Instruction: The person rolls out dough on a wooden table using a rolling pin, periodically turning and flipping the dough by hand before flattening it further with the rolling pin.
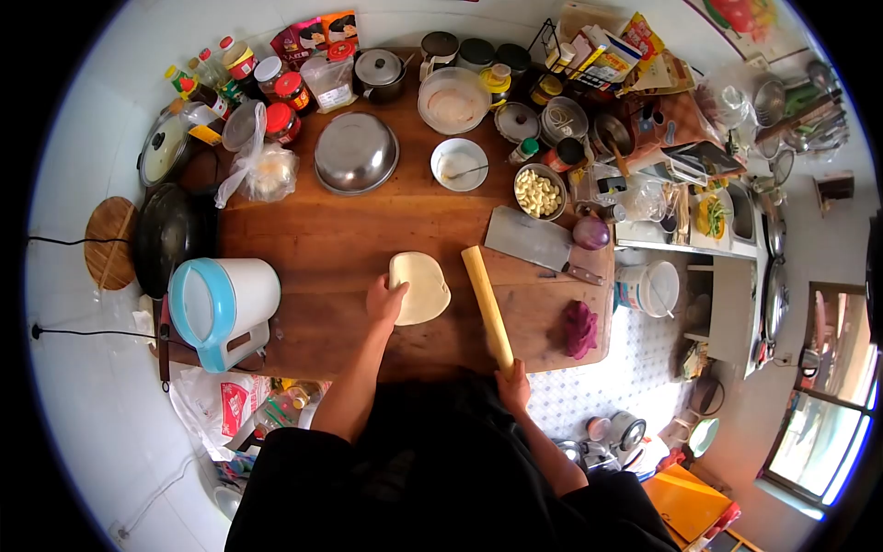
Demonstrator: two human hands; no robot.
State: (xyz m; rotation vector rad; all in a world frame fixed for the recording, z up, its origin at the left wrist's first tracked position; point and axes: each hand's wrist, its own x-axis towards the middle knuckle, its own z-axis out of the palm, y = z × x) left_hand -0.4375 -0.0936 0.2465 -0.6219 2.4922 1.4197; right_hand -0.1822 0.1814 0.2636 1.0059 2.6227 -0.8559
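A flat, roundish sheet of pale dough (421,290) is at the middle of the wooden table's near part. My left hand (384,302) pinches its left edge, thumb on top. Slanting away from my body, a wooden rolling pin (487,308) lies to the right of the dough, apart from it. Its near end is in my right hand (514,386), fingers wrapped round it. Further right rest a cleaver (529,237) and a purple lump (581,329), perhaps dough. A purple onion (590,233) sits by the cleaver's handle.
Behind the dough stand an upturned metal bowl (357,154), a white bowl (459,165) with a utensil in it, and a bowl of pale pieces (539,192). A white and blue pitcher-like appliance (225,313) is at the left. Jars and bottles line the back.
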